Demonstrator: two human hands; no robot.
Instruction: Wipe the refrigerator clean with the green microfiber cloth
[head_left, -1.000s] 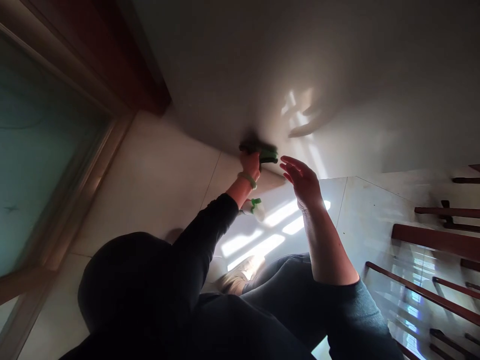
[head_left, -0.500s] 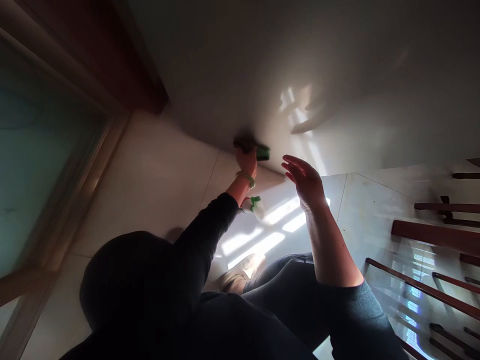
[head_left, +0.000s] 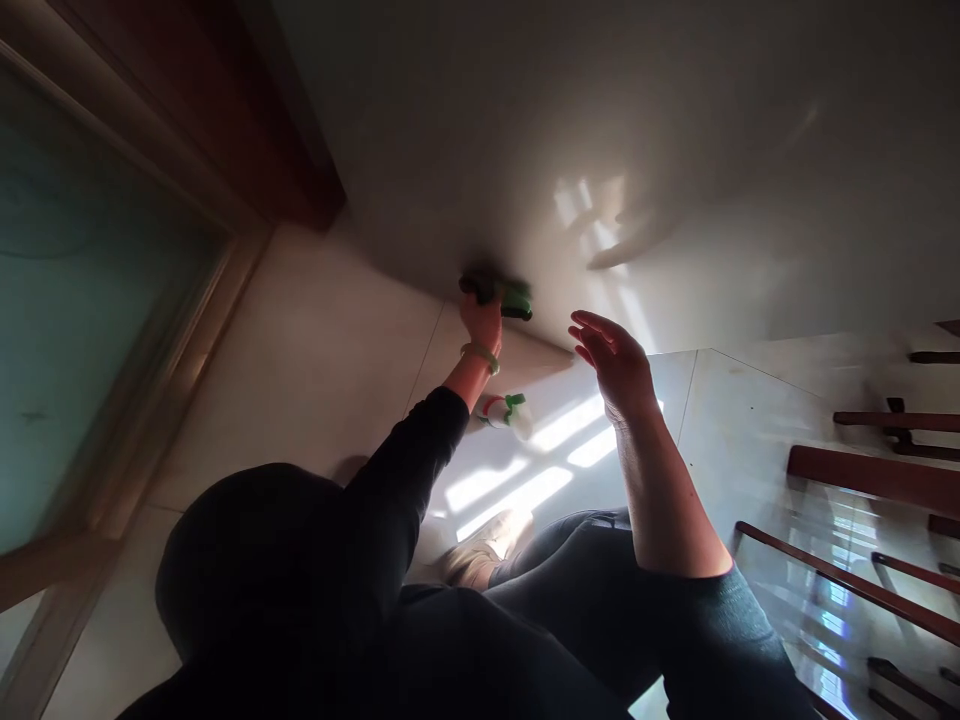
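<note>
Low on the pale wall (head_left: 480, 150), my left hand (head_left: 482, 318) is wrapped round what looks like a green scrub brush (head_left: 516, 300). Its dark underside lies close to the wall, and shadow hides part of it. A pale green bangle circles my left wrist. To the right, my right hand (head_left: 613, 362) is raised near the wall with fingers stretched out and nothing in it. Below my left hand, a white spray bottle (head_left: 504, 411) with a green trigger and a red band is on the tiled floor.
Wooden furniture legs and bars (head_left: 874, 472) fill the right side. A wood-framed glass door (head_left: 90, 270) lies at the left, with a dark red panel (head_left: 247, 110) above it. My foot (head_left: 495, 540) is on the floor (head_left: 322, 340), near bright sunlight stripes.
My left hand has shifted slightly left along the wall with the brush, so more of the spray bottle shows. My right hand looks almost still.
</note>
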